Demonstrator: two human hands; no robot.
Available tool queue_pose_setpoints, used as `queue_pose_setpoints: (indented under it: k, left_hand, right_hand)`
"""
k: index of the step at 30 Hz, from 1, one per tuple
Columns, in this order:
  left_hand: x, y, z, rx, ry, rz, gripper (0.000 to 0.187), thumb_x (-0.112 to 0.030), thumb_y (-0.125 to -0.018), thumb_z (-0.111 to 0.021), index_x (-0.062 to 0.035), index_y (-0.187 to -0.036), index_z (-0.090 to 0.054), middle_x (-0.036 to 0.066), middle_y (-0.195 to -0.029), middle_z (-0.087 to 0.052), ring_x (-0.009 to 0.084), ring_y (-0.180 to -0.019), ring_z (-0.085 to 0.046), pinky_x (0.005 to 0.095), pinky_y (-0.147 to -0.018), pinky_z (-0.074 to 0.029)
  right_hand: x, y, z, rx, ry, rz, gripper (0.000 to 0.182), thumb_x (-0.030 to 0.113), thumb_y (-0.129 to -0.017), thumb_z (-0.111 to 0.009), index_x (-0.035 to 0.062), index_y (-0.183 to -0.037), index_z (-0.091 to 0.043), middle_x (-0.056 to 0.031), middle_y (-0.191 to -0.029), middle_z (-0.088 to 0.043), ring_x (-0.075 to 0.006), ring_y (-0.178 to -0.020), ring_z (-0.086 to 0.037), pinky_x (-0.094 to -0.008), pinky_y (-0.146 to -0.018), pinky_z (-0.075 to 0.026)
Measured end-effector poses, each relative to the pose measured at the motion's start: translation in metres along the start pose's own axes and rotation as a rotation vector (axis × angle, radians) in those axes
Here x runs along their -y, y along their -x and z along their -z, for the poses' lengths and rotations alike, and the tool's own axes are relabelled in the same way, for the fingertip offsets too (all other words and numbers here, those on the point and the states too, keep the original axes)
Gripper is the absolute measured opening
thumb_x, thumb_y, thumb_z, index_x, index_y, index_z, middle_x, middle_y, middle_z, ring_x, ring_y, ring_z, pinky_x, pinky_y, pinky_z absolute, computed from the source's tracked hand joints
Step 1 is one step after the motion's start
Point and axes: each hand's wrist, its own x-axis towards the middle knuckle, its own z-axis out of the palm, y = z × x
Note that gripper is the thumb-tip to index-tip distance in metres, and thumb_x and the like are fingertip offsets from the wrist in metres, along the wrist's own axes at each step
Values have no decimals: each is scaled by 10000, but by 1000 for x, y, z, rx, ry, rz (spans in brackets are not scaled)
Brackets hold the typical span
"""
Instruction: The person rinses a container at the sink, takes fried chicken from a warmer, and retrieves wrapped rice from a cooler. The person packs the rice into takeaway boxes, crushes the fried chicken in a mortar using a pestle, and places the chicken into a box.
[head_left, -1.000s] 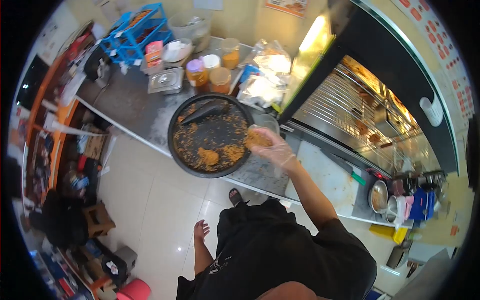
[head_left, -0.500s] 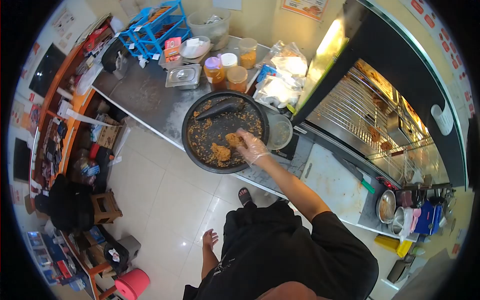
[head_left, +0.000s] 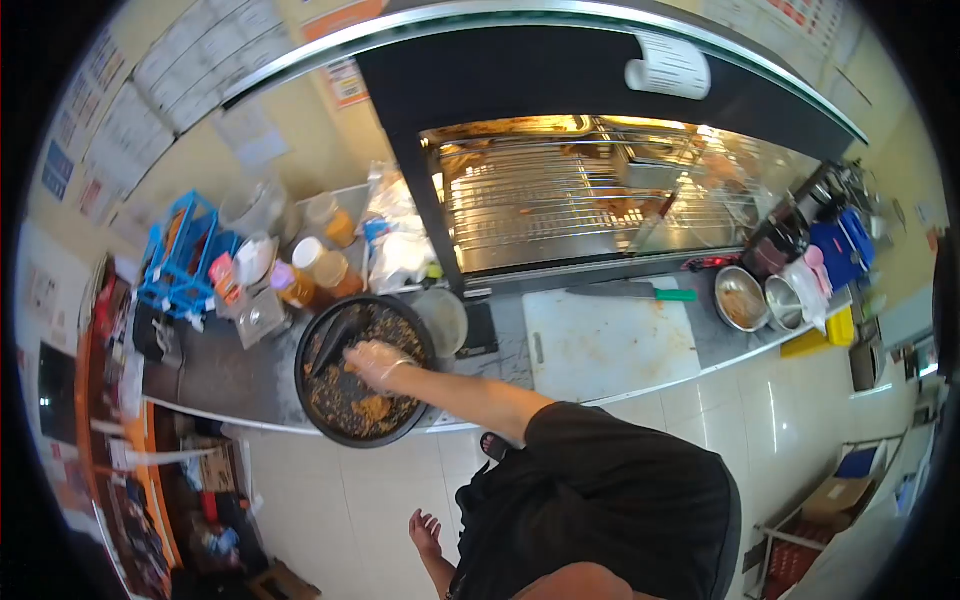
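Close to our body, our left hand (head_left: pixel 425 531) hangs low over the floor tiles, its fingers loosely parted around nothing that we can see. Beyond it, near the counter's front edge and left of the white chopping board (head_left: pixel 612 350), sits a wide dark pan (head_left: pixel 303 398). Our right hand (head_left: pixel 381 366), in a clear glove, reaches over the pan with its fingers bent down; they blur, so we cannot tell whether they are closed on anything. We judge this to be handling of the brown crumbly food (head_left: pixel 372 408), which lies inside the pan, 1 thicker clump on the near side and loose bits scattered around. A dark utensil (head_left: pixel 338 340) rests in the pan, just left of our right hand. Any next grasp calls for fingers gathered low around the clump, gently, since it looks apt to crumble. Just right of the pan stands a clear tub (head_left: pixel 441 322). Along the chopping board's far edge lies a green-handled knife (head_left: pixel 675 295), with 2 metal bowls (head_left: pixel 742 299) farther right. Far left stands a blue rack (head_left: pixel 180 255); behind the board, the lit display cabinet (head_left: pixel 585 200) holds wire shelves.
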Motion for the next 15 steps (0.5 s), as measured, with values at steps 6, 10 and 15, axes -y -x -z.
queue_pose_setpoints:
  k: [6,10,15]
  left_hand:
    - [71,-31,25,135,-113,-36,309,-307,-981,-505,-99,-1203,-564,127,-1033,-608,243,-831,-615,307,-684,-523]
    - [74,-15,24,208,-372,97,313,-301,-993,-498,-52,-1165,-580,113,-928,-619,193,-730,-606,274,-614,-498]
    - [-36,26,-49,472,-666,9,323,-300,-998,-499,-25,-1142,-588,92,-845,-619,156,-654,-587,255,-564,-474]
  right_hand:
    - [-12,47,23,-19,-132,-23,379,179,-834,-641,24,-1169,-556,-231,-1170,-583,-362,-1128,-576,-438,-941,-482]
    - [-42,94,43,-320,-281,97,417,209,-877,-604,25,-1242,-523,-213,-1277,-546,-349,-1176,-545,-423,-972,-462]
    - [-76,192,128,-384,-389,-223,290,210,-917,-566,101,-1183,-602,-152,-1167,-643,-322,-1043,-627,-402,-929,-485]
